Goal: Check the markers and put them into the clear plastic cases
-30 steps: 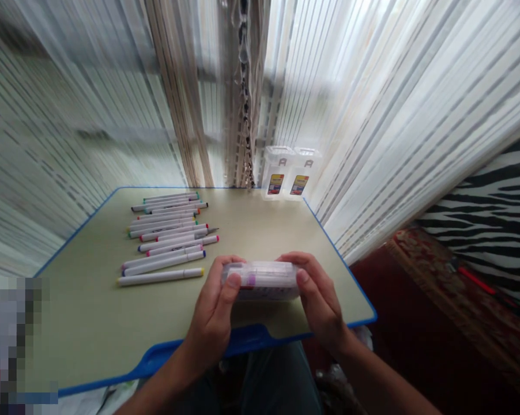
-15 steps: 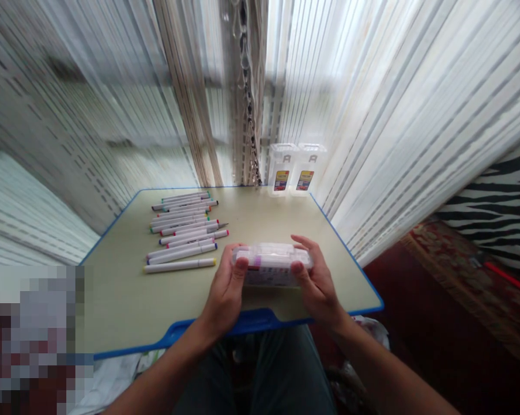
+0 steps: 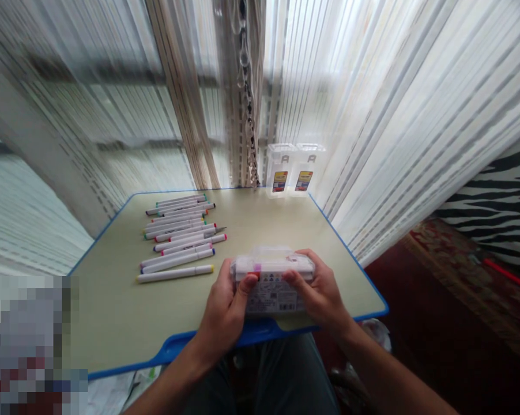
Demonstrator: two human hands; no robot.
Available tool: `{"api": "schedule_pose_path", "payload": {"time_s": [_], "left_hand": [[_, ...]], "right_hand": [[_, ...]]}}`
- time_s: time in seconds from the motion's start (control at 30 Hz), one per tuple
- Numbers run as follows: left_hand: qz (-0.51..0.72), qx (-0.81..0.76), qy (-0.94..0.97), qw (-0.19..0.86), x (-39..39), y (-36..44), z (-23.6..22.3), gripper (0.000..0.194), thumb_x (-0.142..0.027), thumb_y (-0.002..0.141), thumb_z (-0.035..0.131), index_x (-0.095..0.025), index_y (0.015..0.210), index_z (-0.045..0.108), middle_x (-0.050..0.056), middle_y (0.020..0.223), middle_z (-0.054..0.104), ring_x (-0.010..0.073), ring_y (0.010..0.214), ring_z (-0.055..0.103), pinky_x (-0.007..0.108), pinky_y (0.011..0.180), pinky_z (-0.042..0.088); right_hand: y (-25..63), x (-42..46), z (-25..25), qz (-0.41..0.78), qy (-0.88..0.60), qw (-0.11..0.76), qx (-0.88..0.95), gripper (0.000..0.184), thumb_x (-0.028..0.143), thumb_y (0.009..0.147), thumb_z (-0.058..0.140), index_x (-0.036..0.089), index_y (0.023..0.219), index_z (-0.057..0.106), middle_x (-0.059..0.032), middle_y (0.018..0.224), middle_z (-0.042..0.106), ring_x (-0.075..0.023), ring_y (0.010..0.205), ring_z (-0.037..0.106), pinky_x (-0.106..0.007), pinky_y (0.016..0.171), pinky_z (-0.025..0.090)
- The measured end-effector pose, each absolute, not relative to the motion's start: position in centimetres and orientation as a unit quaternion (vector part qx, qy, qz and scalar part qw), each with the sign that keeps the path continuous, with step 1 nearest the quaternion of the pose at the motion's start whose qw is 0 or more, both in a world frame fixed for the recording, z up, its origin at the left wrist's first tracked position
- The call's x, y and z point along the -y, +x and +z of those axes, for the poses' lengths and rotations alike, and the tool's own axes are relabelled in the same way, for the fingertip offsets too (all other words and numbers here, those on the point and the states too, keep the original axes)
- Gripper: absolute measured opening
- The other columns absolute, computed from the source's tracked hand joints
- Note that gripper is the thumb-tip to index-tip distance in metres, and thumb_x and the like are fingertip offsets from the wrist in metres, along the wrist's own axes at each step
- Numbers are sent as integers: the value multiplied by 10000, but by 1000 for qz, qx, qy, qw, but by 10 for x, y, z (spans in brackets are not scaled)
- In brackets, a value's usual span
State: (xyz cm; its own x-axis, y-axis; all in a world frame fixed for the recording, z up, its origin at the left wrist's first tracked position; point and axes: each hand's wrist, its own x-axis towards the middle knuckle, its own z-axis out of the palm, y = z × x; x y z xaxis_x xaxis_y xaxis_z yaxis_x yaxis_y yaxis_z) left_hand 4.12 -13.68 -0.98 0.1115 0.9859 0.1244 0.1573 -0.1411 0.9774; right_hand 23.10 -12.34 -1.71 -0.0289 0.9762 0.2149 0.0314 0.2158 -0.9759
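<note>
A clear plastic case with a printed label and white markers inside is gripped between my two hands near the table's front edge. My left hand wraps its left end, thumb on the printed side. Around the right end is my right hand, its thumb pressing the upper part of the same side. The fingers behind the case are partly hidden. Left of the hands lie several white markers with coloured ends, in a loose column; the closest is a yellow-ended marker.
Two clear plastic cases with yellow labels stand upright at the back right of the blue-edged table. String curtains hang right behind it. On the right is a zebra-striped cloth.
The case has come lower and tilted, so more of its printed side shows. Both my hands moved down with it, and my right thumb has shifted inward. The view has shifted slightly.
</note>
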Motion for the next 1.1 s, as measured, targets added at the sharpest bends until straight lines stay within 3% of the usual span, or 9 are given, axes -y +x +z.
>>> {"api": "schedule_pose_path", "payload": {"time_s": [0.13, 0.33, 0.53, 0.77, 1.1], "left_hand": [[482, -469, 600, 432, 140, 40, -11, 271, -466, 984, 523, -206, 1058, 532, 33, 922, 640, 183, 823, 589, 260, 730, 475], [494, -469, 597, 423, 142, 40, -14, 303, -485, 966, 542, -218, 1109, 525, 36, 946, 627, 184, 817, 570, 261, 719, 462], [518, -435, 555, 484, 143, 44, -13, 470, -667, 938, 432, -223, 1053, 530, 16, 818, 582, 187, 725, 525, 277, 631, 429], [506, -472, 557, 460, 145, 45, -12, 354, -561, 995, 402, -229, 1020, 523, 3, 802, 542, 178, 724, 507, 276, 643, 403], [484, -449, 610, 438, 150, 39, -15, 378, -572, 1007, 347, -230, 1071, 495, 10, 818, 531, 182, 720, 483, 293, 650, 386]], "right_hand": [[233, 127, -19, 421, -442, 542, 578, 408, 537, 846, 694, 205, 1043, 563, -12, 762, 619, -157, 628, 570, -244, 533, 482], [237, 130, -27, 482, -415, 549, 542, 437, 592, 945, 470, 197, 1116, 546, -51, 854, 619, -199, 725, 581, -279, 597, 475], [239, 133, -27, 475, -424, 555, 536, 350, 541, 940, 492, 213, 1042, 559, -14, 751, 565, -180, 643, 516, -263, 548, 426], [241, 134, -32, 414, -459, 529, 581, 355, 542, 964, 435, 219, 1027, 567, -48, 790, 615, -222, 700, 577, -292, 562, 457], [246, 141, -29, 420, -444, 532, 586, 360, 542, 959, 444, 221, 1059, 572, -44, 822, 606, -207, 688, 555, -287, 568, 451]]}}
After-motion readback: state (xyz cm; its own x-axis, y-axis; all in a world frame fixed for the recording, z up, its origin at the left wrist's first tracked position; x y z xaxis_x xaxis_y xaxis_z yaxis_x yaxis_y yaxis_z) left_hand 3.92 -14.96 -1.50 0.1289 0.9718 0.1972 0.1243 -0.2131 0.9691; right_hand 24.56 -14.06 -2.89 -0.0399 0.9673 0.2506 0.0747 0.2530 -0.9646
